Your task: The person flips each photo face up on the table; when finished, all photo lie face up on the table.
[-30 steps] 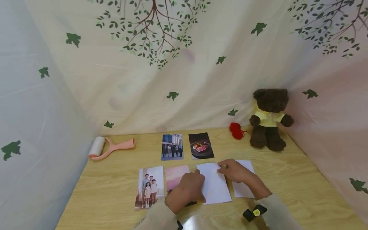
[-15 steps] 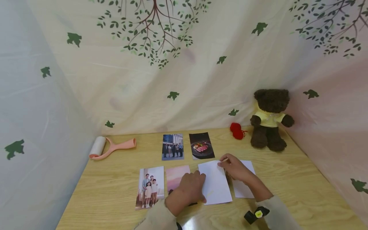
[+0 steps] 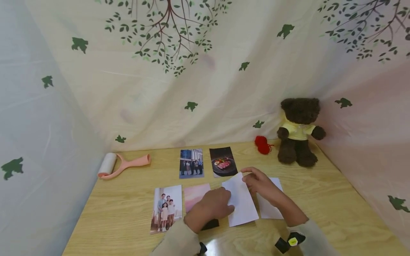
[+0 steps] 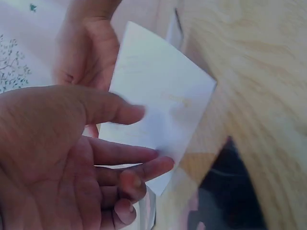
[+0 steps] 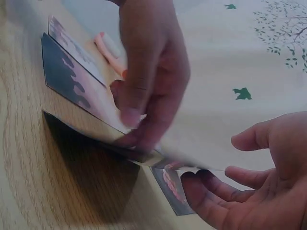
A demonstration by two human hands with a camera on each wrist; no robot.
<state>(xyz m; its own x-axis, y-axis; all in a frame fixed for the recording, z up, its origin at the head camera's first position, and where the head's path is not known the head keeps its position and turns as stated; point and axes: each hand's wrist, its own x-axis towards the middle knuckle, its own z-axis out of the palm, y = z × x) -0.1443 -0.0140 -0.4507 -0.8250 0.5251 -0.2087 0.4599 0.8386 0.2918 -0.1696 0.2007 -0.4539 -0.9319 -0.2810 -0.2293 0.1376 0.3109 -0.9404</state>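
A photo print [image 3: 241,202] with its plain white back showing stands tilted, its far corner raised and its near edge low by the table. My right hand [image 3: 264,186] is at that raised corner; in the right wrist view its fingers [image 5: 208,194] lie under the print's edge while the thumb stays apart. Over the print's left side, my left hand [image 3: 213,204] has thumb and fingers loosely extended; in the left wrist view they overlap the white back [image 4: 153,72]. Partly beneath the left hand lies a pink-sky photo [image 3: 196,193]. Another white-backed print [image 3: 270,206] lies right, partly behind the right hand.
A family photo [image 3: 167,209] lies at left; a group photo [image 3: 191,163] and a food photo [image 3: 223,161] lie further back. Beyond them are a lint roller [image 3: 125,165], red yarn [image 3: 263,145] and a teddy bear [image 3: 299,131]. A printed cloth [image 3: 153,103] hangs around the table.
The print's far corner has risen and its tilt has grown as the right hand moved up and away. My left hand has shifted slightly right, its fingers lifting off the near-left edge.
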